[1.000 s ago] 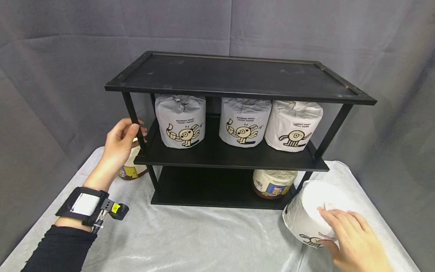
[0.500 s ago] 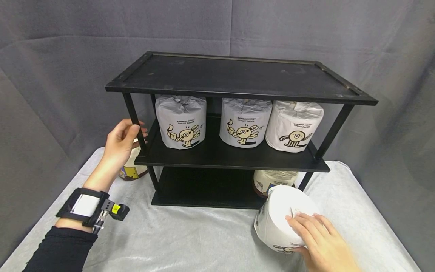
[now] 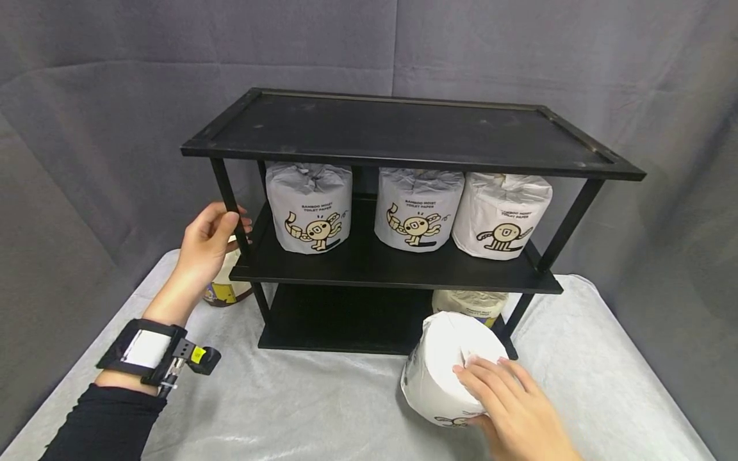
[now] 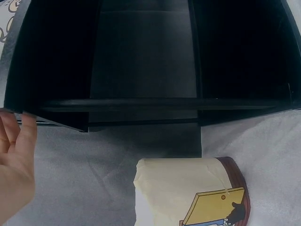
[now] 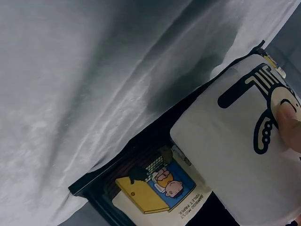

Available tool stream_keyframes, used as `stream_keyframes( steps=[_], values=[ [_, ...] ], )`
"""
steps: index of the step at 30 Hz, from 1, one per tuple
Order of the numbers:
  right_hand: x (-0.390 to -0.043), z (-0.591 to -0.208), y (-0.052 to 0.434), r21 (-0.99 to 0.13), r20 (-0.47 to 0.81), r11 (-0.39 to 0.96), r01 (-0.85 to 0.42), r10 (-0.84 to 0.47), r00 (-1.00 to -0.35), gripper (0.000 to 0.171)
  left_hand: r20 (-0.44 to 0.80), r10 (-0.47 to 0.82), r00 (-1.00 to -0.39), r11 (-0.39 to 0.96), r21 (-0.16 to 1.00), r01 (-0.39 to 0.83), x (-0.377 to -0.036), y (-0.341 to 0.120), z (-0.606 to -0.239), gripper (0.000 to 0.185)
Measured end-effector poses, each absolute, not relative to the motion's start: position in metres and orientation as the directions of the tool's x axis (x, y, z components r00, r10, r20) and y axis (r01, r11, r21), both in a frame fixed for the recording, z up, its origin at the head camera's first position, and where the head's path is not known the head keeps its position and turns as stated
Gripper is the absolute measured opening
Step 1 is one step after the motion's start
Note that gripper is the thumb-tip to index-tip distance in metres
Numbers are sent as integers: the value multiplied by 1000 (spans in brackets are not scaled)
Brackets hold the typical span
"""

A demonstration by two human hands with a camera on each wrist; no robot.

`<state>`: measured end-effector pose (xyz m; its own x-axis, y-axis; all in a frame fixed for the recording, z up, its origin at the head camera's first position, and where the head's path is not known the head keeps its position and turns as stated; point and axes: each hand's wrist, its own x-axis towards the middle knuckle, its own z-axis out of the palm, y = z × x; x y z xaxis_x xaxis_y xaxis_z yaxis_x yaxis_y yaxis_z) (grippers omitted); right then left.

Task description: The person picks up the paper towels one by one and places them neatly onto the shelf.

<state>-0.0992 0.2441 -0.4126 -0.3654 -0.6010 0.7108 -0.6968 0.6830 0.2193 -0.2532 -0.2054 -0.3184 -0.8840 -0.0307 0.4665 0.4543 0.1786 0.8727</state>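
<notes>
My right hand (image 3: 513, 406) holds a white-wrapped toilet paper roll (image 3: 450, 358), tilted, in front of the shelf's lower level. Its thumb (image 5: 288, 123) presses the printed side in the right wrist view, while the fingers lie at the roll's pale end. My left hand (image 3: 210, 240) grips the front left post (image 3: 227, 192) of the black shelf rack (image 3: 380, 282), thumb in front and fingers behind. Partly hidden behind the held roll, a cream roll with a cartoon print (image 3: 469, 302) stands at the right of the bottom level.
On the middle level stand three white rolls: a left one (image 3: 308, 208), a middle one (image 3: 418, 208) and a right one (image 3: 500, 214). Another cream roll (image 4: 188, 188) sits on the pale cloth (image 3: 277, 410) left of the rack. Grey curtains (image 3: 323, 38) hang behind.
My right hand has carried the white roll leftward along the front of the rack, so it now covers part of the cream roll. The left hand stays on the post.
</notes>
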Motion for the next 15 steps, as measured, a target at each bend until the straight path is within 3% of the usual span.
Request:
stream_keyframes(
  steps=[5,15],
  values=[
    [-105,-412,235,186,720,682,-707,-584,-374,42,459,-30,-888,185,876,446,-253,-205,-318,21],
    [-119,-408,214,193,778,651,-734,-557,-290,35,457,-35,-889,191,876,443,-254,-204,-318,14]
  ],
)
